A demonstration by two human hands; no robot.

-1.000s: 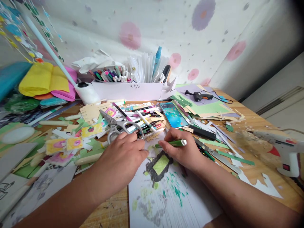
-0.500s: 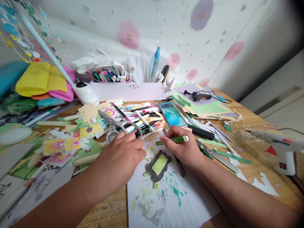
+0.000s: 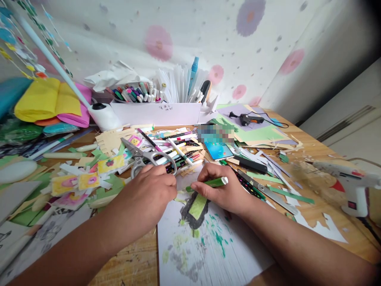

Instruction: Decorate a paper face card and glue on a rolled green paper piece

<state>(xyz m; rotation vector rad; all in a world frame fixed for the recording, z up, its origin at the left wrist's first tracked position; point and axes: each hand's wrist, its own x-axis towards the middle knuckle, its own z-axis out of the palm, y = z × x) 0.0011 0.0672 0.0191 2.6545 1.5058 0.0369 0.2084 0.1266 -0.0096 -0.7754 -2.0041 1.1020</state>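
Observation:
A green marker [image 3: 212, 183] is gripped in my right hand [image 3: 222, 186], its white end pointing up to the right and its other end toward my left hand [image 3: 159, 186]. My left hand is closed, fingers curled under; whatever it may hold is hidden. Between the hands, on a white sheet [image 3: 238, 254], lies a small light-green cutout with a dark grey border [image 3: 195, 214]. Green and grey colour marks cover parts of the sheet. Silver scissors [image 3: 145, 157] lie just beyond my left hand. A phone [image 3: 216, 149], partly pixelated, lies past my right hand.
Painted paper pieces [image 3: 89, 180] and scraps crowd the left. Loose pens [image 3: 178, 151] lie in the middle, before a white pen box [image 3: 154, 113]. A utility knife [image 3: 250, 163] and a white glue gun [image 3: 351, 182] lie right; a black glue gun [image 3: 251, 120] rests on coloured paper.
My right hand has moved slightly left and down with the green marker, now partly over the cutout's upper edge. My left hand stays closed in nearly the same place; the view has shifted slightly.

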